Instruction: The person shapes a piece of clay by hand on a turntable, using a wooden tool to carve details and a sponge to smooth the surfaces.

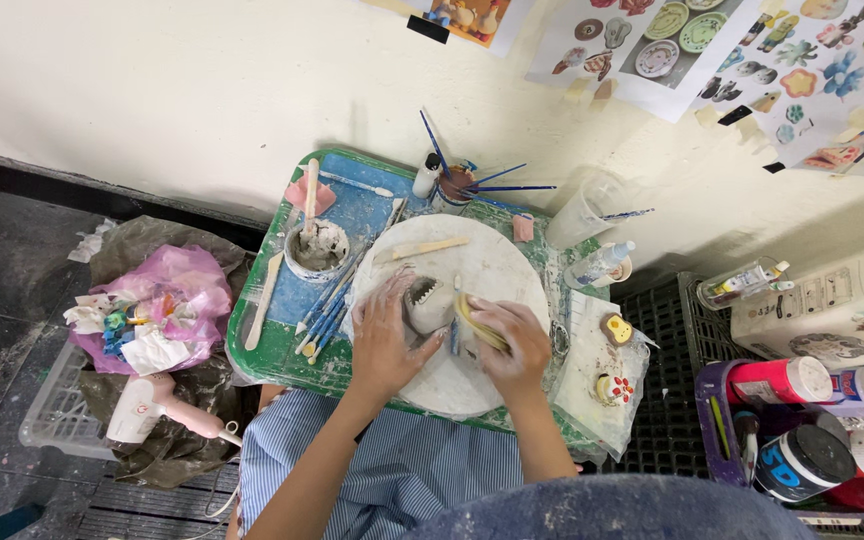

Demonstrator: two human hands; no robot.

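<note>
A small grey clay pot (429, 303) with a jagged, toothed rim lies on its side on a round white turntable (482, 260). My left hand (384, 338) rests against the pot's left side and steadies it. My right hand (508, 340) is closed around a yellow sponge (474, 322) pressed to the pot's right side. A thin blue-handled tool (454, 325) lies between the two hands on the turntable. A flat wooden stick (422, 249) lies on the far part of the turntable.
A green tray (272, 355) holds a clay-smeared cup with tools (316, 246), several blue brushes (324, 318) and a wooden knife (264, 298). A brush jar (452, 186) stands behind. Small painted pieces (614, 388) lie right, paint bottles (802, 380) far right, a pink hairdryer (152, 408) left.
</note>
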